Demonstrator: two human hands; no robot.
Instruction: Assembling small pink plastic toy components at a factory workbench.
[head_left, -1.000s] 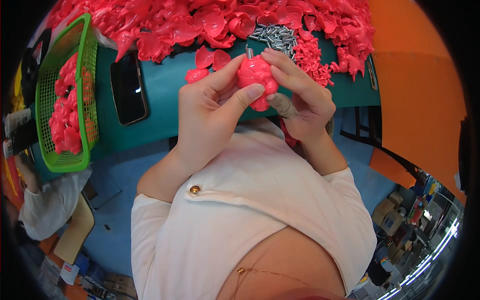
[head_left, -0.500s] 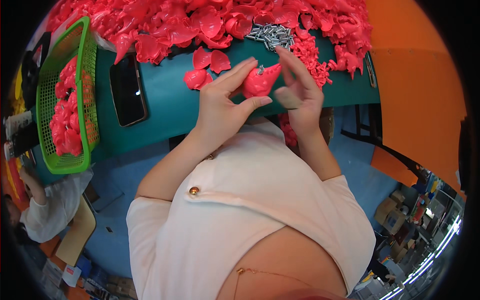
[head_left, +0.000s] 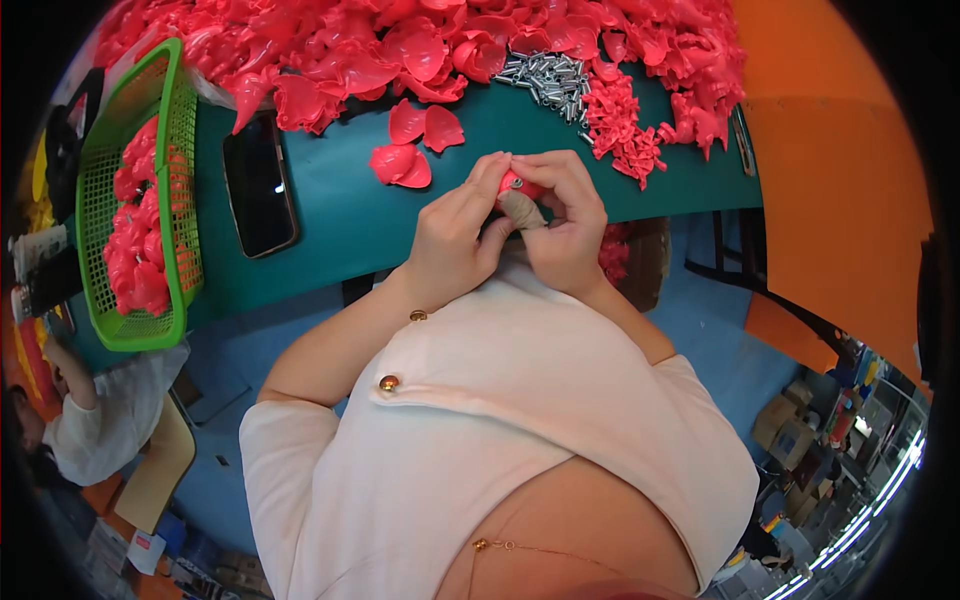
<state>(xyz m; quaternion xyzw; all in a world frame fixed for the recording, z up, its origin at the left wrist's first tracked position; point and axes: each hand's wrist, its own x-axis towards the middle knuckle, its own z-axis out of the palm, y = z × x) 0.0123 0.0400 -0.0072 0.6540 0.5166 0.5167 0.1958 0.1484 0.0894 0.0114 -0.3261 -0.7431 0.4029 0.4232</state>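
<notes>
Close in front of my body, at the table's near edge, both hands close round one pink plastic part [head_left: 526, 187]. A small silvery metal bit shows at its top; the rest is mostly covered by fingers. My left hand [head_left: 455, 232] wraps it from the left. From the right, my right hand [head_left: 565, 222] presses it, with a tan covering [head_left: 523, 210] on the thumb. Loose pink shells [head_left: 442, 130] and a rounded pink piece [head_left: 396, 163] lie on the green tabletop [head_left: 345, 225] just beyond my left hand.
Pink plastic shells [head_left: 350, 60] are heaped along the far side. Silvery springs [head_left: 552, 82] and small pink parts [head_left: 622, 125] lie beside them. To the left are a phone [head_left: 260, 190] and a green basket [head_left: 182, 255] of pink pieces. Another person's arm [head_left: 78, 385] is at far left.
My right hand has moved left and closed onto the pink part. The part is drawn nearer my body and turned, now mostly hidden by my fingers.
</notes>
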